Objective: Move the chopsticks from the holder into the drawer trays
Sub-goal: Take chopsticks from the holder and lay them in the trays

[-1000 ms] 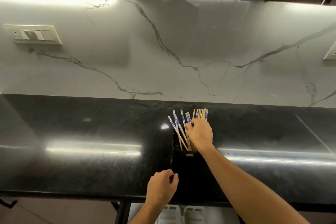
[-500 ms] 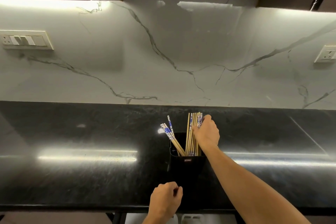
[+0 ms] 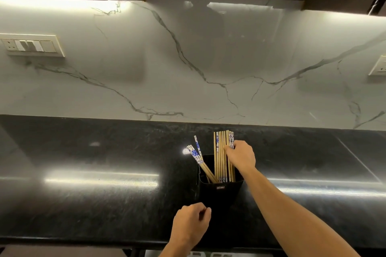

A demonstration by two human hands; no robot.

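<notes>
A black rectangular plastic holder (image 3: 219, 194) stands upright on the glossy black stone counter (image 3: 94, 194), near the front edge and a little right of centre. Inside it, a bundle of light bamboo chopsticks with blue-and-white patterned ends (image 3: 223, 156) stands nearly vertical toward the holder's right side. Leaning out toward 11 o'clock from the same holder are a few more bamboo chopsticks with blue-and-white tops (image 3: 196, 155), fanned apart from the upright bundle. The right hand (image 3: 241, 155) reaches in from 5 o'clock, its fingers closed around the right side of the upright bundle just below the tips, thumb pressed against the sticks. The left hand (image 3: 191, 225) sits at 7 o'clock from the holder, just beside its lower front corner, curled into a loose fist with nothing visibly held; whether it touches the holder cannot be told. Behind the counter rises a white marble backsplash with grey veins (image 3: 188, 64). A beige switch panel (image 3: 31, 45) is mounted at 10 o'clock on it, and the edge of a beige wall socket (image 3: 379, 65) shows at 2 o'clock.
</notes>
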